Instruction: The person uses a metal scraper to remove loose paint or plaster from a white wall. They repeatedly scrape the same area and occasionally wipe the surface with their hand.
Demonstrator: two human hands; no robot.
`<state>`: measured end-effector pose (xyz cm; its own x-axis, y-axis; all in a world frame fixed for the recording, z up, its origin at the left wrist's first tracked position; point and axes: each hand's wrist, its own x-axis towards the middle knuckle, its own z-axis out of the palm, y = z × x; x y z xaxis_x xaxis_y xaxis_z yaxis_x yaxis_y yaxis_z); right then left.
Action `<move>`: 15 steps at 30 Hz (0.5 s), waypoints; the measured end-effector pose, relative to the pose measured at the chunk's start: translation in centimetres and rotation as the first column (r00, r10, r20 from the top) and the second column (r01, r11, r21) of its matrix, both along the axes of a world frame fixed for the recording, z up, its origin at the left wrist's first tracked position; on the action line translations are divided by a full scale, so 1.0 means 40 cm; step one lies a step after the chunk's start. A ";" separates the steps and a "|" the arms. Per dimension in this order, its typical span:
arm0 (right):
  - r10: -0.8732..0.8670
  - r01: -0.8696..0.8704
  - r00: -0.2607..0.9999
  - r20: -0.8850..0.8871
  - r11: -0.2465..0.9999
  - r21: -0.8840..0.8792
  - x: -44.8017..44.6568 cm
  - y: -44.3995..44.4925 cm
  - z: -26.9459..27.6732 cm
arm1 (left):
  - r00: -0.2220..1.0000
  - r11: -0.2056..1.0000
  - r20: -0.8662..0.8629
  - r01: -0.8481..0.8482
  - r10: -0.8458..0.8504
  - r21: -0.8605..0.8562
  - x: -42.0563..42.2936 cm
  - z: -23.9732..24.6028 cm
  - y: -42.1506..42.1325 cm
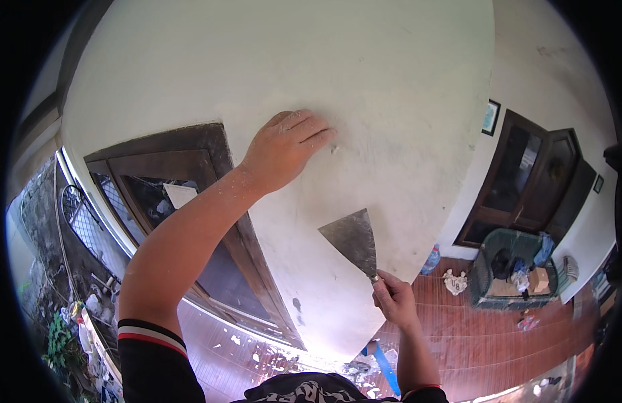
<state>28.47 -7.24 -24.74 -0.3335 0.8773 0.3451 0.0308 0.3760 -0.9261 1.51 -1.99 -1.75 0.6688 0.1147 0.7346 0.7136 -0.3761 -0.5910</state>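
Observation:
My left hand (290, 143) is raised against the white plaster wall (391, 101), back towards me, dusted with white powder. Its fingers lie close together with the tips at the wall, and its palm is hidden, so I cannot see whether anything is under it. A small chipped spot lies just below the fingertips. Lower and to the right, my right hand (396, 299) grips the handle of a putty knife (352, 239). The wide metal blade, smeared grey, points up and left in front of the wall; I cannot tell whether it touches.
A dark wooden window frame (245, 237) is set in the wall at left. White flakes and a blue strip (386, 370) lie on the reddish floor (441, 327). At right are a green wicker seat (512, 297) loaded with items, a plastic bottle (431, 259) and a wooden door (532, 176).

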 end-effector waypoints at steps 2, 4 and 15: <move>-0.014 0.014 1.000 -0.008 1.000 -0.002 -0.005 0.009 -0.003 | 0.998 1.000 -0.062 0.020 -0.019 0.017 -0.012 0.009 0.011; -0.033 0.033 0.999 0.013 0.999 -0.022 -0.013 0.018 -0.003 | 0.992 0.999 -0.126 0.035 -0.032 0.022 -0.022 0.018 0.017; 0.035 -0.034 0.998 -0.054 0.999 0.014 -0.085 0.043 0.016 | 0.956 0.994 -0.293 0.056 -0.027 0.091 -0.098 0.002 0.000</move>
